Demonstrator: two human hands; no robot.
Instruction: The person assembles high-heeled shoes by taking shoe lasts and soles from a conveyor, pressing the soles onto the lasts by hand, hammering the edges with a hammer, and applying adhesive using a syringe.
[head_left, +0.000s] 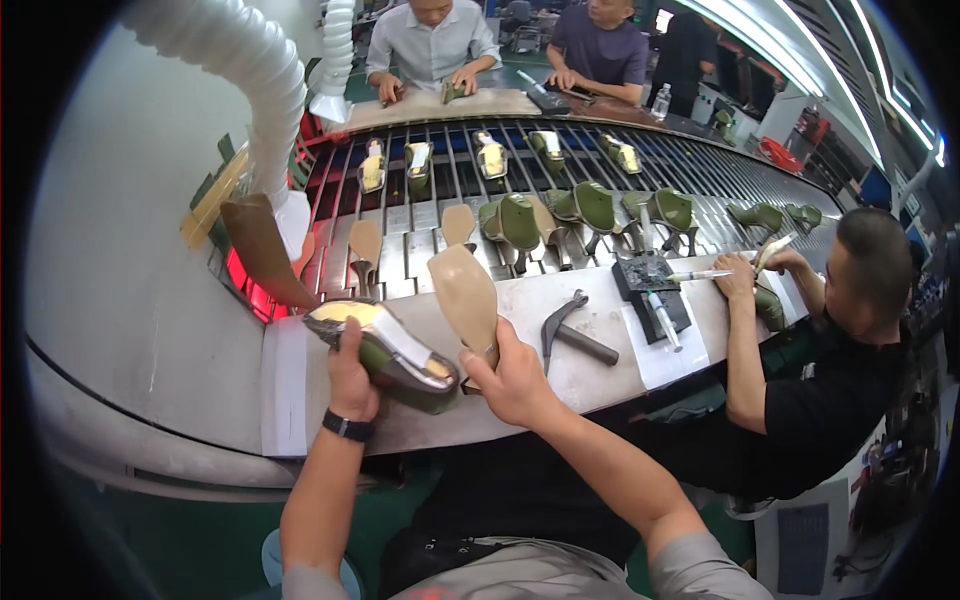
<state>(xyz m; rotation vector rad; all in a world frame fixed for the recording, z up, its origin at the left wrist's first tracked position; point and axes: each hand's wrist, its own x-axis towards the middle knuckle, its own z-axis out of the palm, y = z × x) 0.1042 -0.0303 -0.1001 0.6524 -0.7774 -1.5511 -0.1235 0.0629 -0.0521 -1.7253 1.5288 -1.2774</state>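
My left hand (352, 382) grips a green shoe upper (405, 368) turned bottom up, with a pale yellow and white underside. In my right hand (517, 380) is a tan shoe sole (466, 292), held by its narrow heel end with the broad forepart raised. The two pieces are close side by side above the near ledge (500, 410) of the conveyor; whether they touch I cannot tell. To the right of my right hand, a hammer (588, 345) with a dark curved head lies on the ledge.
On the slatted conveyor (400, 270) stand green uppers (590, 205) and tan soles (458, 225). A black block (640, 272) holds syringe-like tubes. At right, a co-worker (850, 330) handles a green shoe. A white hose (270, 90) hangs at left; two people sit opposite.
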